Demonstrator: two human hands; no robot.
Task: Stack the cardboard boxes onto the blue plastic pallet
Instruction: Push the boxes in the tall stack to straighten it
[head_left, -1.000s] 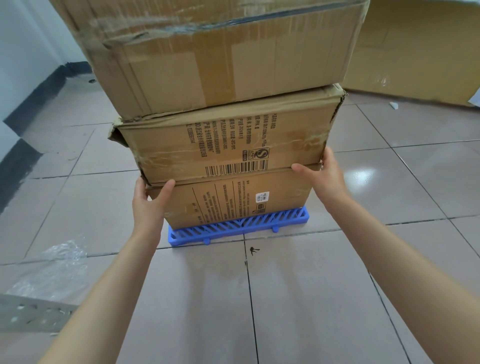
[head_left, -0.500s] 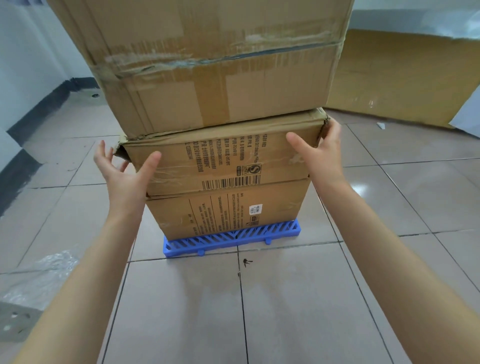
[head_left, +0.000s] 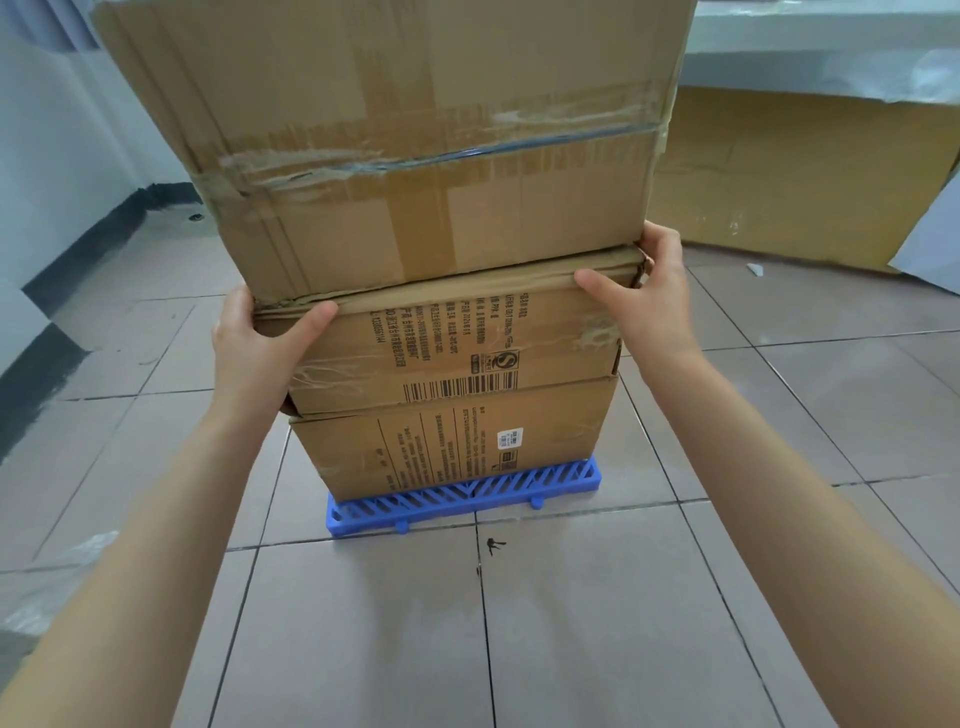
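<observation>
Three cardboard boxes stand stacked on the blue plastic pallet (head_left: 467, 499) on the tiled floor. The large taped top box (head_left: 415, 156) overhangs the two below. The middle box (head_left: 457, 343) carries a barcode and printed text; the bottom box (head_left: 452, 441) has a small white label. My left hand (head_left: 254, 353) grips the middle box's upper left corner, thumb on its front face. My right hand (head_left: 644, 296) holds its upper right corner just under the top box, thumb across the front edge.
A large flat cardboard sheet (head_left: 805, 176) leans against the wall at the back right, with a white sheet beside it. Crumpled clear plastic (head_left: 57, 587) lies on the floor at the left. A wall with a dark baseboard runs along the left.
Both hands rose from the seam between the bottom and middle boxes to the middle box's upper corners. The view has come closer to the stack.
</observation>
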